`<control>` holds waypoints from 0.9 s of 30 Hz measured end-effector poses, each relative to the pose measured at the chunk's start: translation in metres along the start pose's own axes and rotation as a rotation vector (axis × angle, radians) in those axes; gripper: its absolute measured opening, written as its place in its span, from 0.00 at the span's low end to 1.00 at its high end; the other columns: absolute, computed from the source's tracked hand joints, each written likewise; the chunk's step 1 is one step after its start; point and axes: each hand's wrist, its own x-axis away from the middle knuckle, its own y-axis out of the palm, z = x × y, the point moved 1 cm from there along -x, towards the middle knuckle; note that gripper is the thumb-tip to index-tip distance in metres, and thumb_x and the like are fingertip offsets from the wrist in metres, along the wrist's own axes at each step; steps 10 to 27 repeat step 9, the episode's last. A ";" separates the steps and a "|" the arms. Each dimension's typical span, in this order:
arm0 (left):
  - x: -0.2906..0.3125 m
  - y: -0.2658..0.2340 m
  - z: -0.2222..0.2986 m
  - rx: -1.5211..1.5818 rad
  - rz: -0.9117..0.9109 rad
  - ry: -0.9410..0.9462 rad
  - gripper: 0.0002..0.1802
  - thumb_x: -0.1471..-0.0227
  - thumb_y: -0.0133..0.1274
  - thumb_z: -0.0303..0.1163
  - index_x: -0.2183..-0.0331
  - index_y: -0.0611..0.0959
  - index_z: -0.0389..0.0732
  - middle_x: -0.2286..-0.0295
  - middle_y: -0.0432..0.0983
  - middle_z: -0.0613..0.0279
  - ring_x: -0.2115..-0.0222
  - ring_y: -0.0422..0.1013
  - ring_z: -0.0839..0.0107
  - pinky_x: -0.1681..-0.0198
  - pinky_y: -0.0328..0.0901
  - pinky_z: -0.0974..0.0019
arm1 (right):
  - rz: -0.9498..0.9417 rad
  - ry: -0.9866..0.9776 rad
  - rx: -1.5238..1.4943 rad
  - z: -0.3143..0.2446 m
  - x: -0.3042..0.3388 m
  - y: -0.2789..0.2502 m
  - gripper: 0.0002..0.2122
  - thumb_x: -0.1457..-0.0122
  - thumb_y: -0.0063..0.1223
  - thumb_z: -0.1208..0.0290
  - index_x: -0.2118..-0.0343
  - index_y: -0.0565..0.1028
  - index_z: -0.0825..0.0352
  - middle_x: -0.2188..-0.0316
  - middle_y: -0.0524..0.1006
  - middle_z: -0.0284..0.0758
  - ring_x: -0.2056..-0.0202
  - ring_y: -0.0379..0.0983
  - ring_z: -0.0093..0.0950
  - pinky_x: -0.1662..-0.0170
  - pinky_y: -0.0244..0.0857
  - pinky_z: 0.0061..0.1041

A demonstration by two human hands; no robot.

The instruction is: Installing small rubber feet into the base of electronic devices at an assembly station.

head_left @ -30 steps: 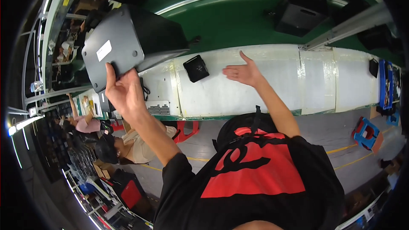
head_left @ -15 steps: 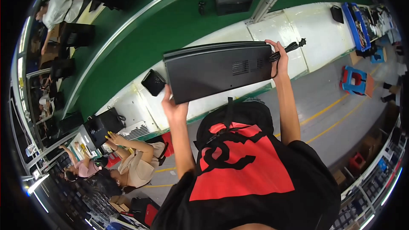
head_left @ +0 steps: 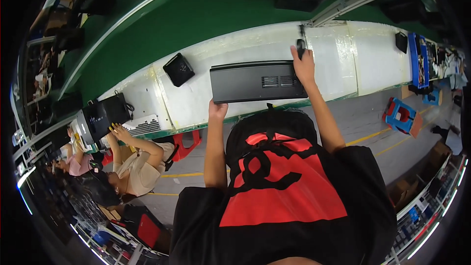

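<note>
A long black flat-sided casing (head_left: 240, 83) with two vent grilles lies at the white worktop's near edge in front of me. My left hand (head_left: 218, 110) grips its near left corner, the fingers partly hidden beneath it. At the casing's right end my right hand (head_left: 305, 67) is closed around a bundled black power cord (head_left: 300, 46). The plug end of the cord points away from me. Left of the casing, apart from it, sits a small black open-topped box (head_left: 178, 70).
The white worktop (head_left: 328, 64) runs left to right, with a green surface (head_left: 162, 29) behind it. A co-worker (head_left: 142, 167) at left handles a black device (head_left: 105, 115). At right are a blue crate (head_left: 418, 61) and a blue stool (head_left: 401, 115).
The casing has been lowered toward the worktop and moved right. My right hand has shifted from the casing's end to the cord bundle, which now points away from me.
</note>
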 end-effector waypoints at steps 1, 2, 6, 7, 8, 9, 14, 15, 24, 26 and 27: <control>0.010 0.008 0.001 -0.122 0.080 0.006 0.14 0.44 0.43 0.32 0.60 0.77 0.34 0.66 0.77 0.57 0.64 0.74 0.68 0.60 0.69 0.65 | -0.006 -0.009 0.005 -0.005 -0.005 0.002 0.27 0.43 0.47 0.46 0.63 0.73 0.74 0.61 0.74 0.50 0.58 0.72 0.44 0.51 0.62 0.37; 0.027 0.012 0.004 -0.105 0.083 0.014 0.14 0.44 0.43 0.32 0.60 0.77 0.34 0.66 0.77 0.57 0.64 0.74 0.68 0.60 0.69 0.65 | -0.171 0.001 0.197 -0.013 -0.013 0.009 0.30 0.44 0.47 0.44 0.62 0.72 0.75 0.61 0.75 0.50 0.57 0.72 0.47 0.51 0.62 0.40; 0.166 0.173 -0.002 -1.394 -0.186 0.680 0.20 0.45 0.48 0.37 0.52 0.74 0.39 0.64 0.72 0.58 0.64 0.70 0.70 0.58 0.65 0.64 | -0.338 0.138 0.433 0.015 -0.042 -0.009 0.40 0.50 0.45 0.34 0.58 0.72 0.78 0.59 0.75 0.54 0.55 0.72 0.48 0.48 0.60 0.42; 0.208 0.222 -0.012 -1.298 -0.334 0.678 0.20 0.44 0.46 0.34 0.52 0.73 0.35 0.68 0.72 0.57 0.65 0.70 0.66 0.58 0.65 0.63 | -0.399 0.173 0.439 0.020 -0.047 -0.019 0.41 0.51 0.44 0.33 0.57 0.71 0.78 0.58 0.74 0.55 0.54 0.72 0.47 0.48 0.60 0.41; 0.245 0.242 -0.014 -1.053 -0.652 0.626 0.20 0.41 0.46 0.39 0.55 0.74 0.33 0.70 0.71 0.60 0.67 0.69 0.64 0.57 0.64 0.61 | -0.534 0.240 0.364 0.017 -0.053 -0.024 0.43 0.52 0.43 0.31 0.56 0.71 0.78 0.56 0.73 0.56 0.52 0.71 0.46 0.48 0.61 0.40; 0.253 0.234 -0.013 -1.020 -0.619 0.647 0.20 0.41 0.46 0.39 0.55 0.74 0.33 0.70 0.71 0.60 0.67 0.69 0.64 0.57 0.64 0.61 | -0.667 0.272 0.352 0.002 -0.058 -0.024 0.45 0.51 0.39 0.30 0.49 0.66 0.76 0.46 0.66 0.55 0.46 0.65 0.47 0.43 0.56 0.42; 0.253 0.234 -0.013 -1.020 -0.619 0.647 0.20 0.41 0.46 0.39 0.55 0.74 0.33 0.70 0.71 0.60 0.67 0.69 0.64 0.57 0.64 0.61 | -0.667 0.272 0.352 0.002 -0.058 -0.024 0.45 0.51 0.39 0.30 0.49 0.66 0.76 0.46 0.66 0.55 0.46 0.65 0.47 0.43 0.56 0.42; 0.253 0.234 -0.013 -1.020 -0.619 0.647 0.20 0.41 0.46 0.39 0.55 0.74 0.33 0.70 0.71 0.60 0.67 0.69 0.64 0.57 0.64 0.61 | -0.667 0.272 0.352 0.002 -0.058 -0.024 0.45 0.51 0.39 0.30 0.49 0.66 0.76 0.46 0.66 0.55 0.46 0.65 0.47 0.43 0.56 0.42; 0.253 0.234 -0.013 -1.020 -0.619 0.647 0.20 0.41 0.46 0.39 0.55 0.74 0.33 0.70 0.71 0.60 0.67 0.69 0.64 0.57 0.64 0.61 | -0.667 0.272 0.352 0.002 -0.058 -0.024 0.45 0.51 0.39 0.30 0.49 0.66 0.76 0.46 0.66 0.55 0.46 0.65 0.47 0.43 0.56 0.42; 0.253 0.234 -0.013 -1.020 -0.619 0.647 0.20 0.41 0.46 0.39 0.55 0.74 0.33 0.70 0.71 0.60 0.67 0.69 0.64 0.57 0.64 0.61 | -0.667 0.272 0.352 0.002 -0.058 -0.024 0.45 0.51 0.39 0.30 0.49 0.66 0.76 0.46 0.66 0.55 0.46 0.65 0.47 0.43 0.56 0.42; 0.253 0.234 -0.013 -1.020 -0.619 0.647 0.20 0.41 0.46 0.39 0.55 0.74 0.33 0.70 0.71 0.60 0.67 0.69 0.64 0.57 0.64 0.61 | -0.667 0.272 0.352 0.002 -0.058 -0.024 0.45 0.51 0.39 0.30 0.49 0.66 0.76 0.46 0.66 0.55 0.46 0.65 0.47 0.43 0.56 0.42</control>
